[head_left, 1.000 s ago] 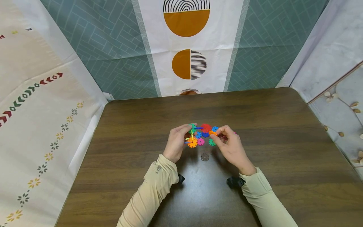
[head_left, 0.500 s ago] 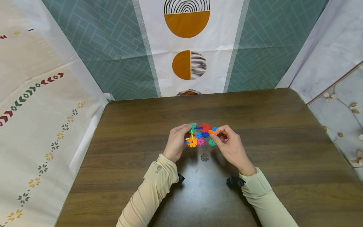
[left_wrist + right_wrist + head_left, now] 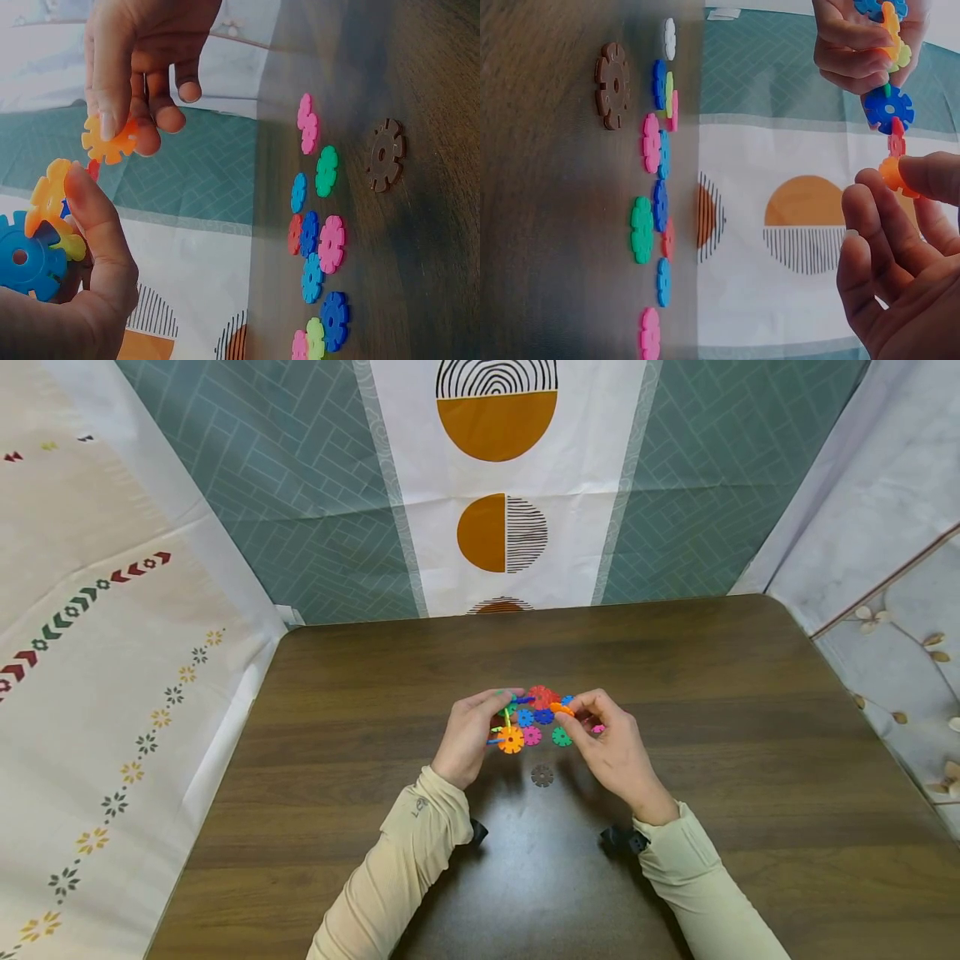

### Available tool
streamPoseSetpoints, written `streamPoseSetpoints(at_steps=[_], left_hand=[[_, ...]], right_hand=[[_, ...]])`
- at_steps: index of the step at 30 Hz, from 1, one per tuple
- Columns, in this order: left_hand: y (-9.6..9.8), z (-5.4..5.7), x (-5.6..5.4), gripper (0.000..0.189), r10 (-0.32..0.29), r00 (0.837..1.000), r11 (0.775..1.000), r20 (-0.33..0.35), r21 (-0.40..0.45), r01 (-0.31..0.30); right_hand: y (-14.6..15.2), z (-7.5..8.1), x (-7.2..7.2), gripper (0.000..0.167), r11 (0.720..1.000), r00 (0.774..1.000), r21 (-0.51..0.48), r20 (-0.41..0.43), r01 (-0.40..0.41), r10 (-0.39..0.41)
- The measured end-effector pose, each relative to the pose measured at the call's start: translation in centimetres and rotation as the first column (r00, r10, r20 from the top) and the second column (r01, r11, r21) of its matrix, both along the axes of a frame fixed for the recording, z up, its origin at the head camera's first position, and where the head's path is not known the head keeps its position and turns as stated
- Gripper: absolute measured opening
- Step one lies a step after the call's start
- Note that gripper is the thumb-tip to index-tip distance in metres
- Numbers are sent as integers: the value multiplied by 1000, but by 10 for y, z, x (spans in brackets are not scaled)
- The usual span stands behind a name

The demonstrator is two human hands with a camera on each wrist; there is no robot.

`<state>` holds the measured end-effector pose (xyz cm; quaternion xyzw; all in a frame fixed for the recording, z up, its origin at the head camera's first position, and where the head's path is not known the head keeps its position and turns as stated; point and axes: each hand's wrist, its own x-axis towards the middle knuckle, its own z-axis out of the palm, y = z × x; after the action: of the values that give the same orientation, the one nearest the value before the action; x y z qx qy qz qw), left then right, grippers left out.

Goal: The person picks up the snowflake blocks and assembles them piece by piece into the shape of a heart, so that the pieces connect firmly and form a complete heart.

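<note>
My left hand (image 3: 467, 735) grips a linked chain of notched plastic discs above the table. The chain includes a blue disc (image 3: 22, 259), an orange disc (image 3: 49, 196), a yellow-green one (image 3: 901, 55), another blue disc (image 3: 889, 112) and a red disc (image 3: 897, 142) at its right end. Between thumb and fingers, my right hand (image 3: 611, 747) pinches a separate-coloured orange notched disc (image 3: 112, 152). This orange disc meets the red disc's edge in the right wrist view. The other fingers of the right hand are loosely bent.
On the brown wooden table (image 3: 337, 760) lie several loose notched discs, among them a green disc (image 3: 562, 737), a pink disc (image 3: 532, 736) and a brown disc (image 3: 542, 776) nearer the person. A white disc (image 3: 670, 39) shows in the right wrist view.
The chain has turned slightly in the left hand, its green disc now nearer edge-on. Its red disc has shifted a little left. The right hand keeps its pinch on the orange disc, nearly still.
</note>
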<state>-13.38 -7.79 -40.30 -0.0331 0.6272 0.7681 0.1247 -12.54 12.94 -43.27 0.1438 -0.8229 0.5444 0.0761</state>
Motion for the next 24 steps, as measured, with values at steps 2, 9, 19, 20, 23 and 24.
streamPoseSetpoints(at_steps=[2, 9, 19, 20, 23, 24], left_hand=[[0, 0, 0, 32, 2, 1000, 1000, -4, -3, -2], [1, -1, 0, 31, -5, 1000, 1000, -8, -11, 5], [3, -1, 0, 30, -4, 1000, 1000, -8, -18, 3], [3, -1, 0, 29, -5, 1000, 1000, -9, -17, 4], [3, -2, 0, 29, -7, 1000, 1000, -11, -11, 7], [3, -2, 0, 30, -8, 1000, 1000, -11, -8, 8]], right_hand=[[0, 0, 0, 17, 1000, 1000, 3, -3, 1, -1], [1, -2, -1, 17, 1000, 1000, -10, -8, 14, -14], [2, -2, -1, 18, 998, 999, -56, -10, 30, -31], [2, -2, -1, 18, 998, 999, -60, -7, 32, -32], [0, 2, 0, 18, 997, 999, -66, 7, 36, -35], [-1, 5, 2, 17, 997, 999, -65, 9, 36, -35]])
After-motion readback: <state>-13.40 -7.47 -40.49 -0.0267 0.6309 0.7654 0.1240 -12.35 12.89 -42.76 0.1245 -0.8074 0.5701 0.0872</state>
